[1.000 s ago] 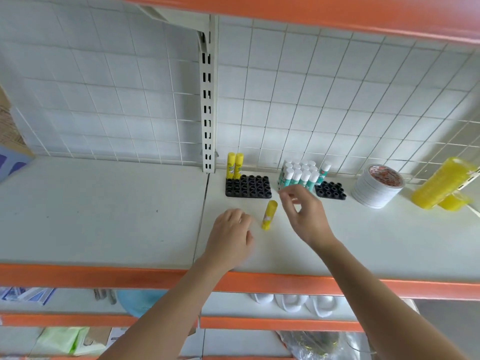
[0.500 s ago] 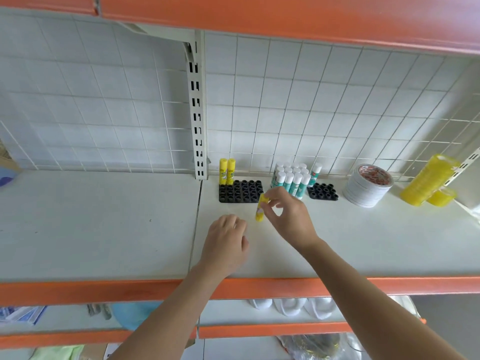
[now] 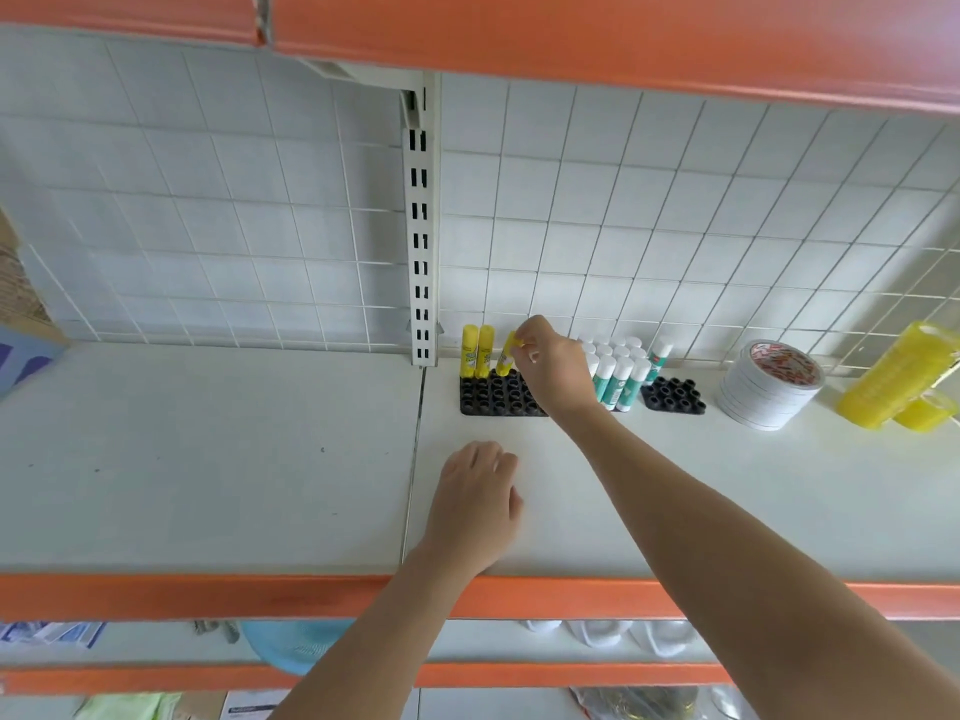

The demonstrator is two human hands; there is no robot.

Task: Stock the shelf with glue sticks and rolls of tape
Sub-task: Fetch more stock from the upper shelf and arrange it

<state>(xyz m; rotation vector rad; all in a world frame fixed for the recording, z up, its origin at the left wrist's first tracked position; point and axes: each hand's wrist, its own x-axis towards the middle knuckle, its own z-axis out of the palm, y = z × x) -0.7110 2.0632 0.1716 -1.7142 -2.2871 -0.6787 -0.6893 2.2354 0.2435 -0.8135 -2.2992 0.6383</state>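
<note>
Right hand (image 3: 553, 368) pinches a yellow glue stick (image 3: 505, 357) — near-upright, base down — over the black tray (image 3: 498, 402).

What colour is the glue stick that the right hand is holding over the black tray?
Yellow. The glue stick shows best in the head view, pinched by the right hand.

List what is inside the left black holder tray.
Two yellow glue sticks stand in the black holder tray's back row; the right hand pinches a third beside them. The hand covers the tray's right edge.
</note>
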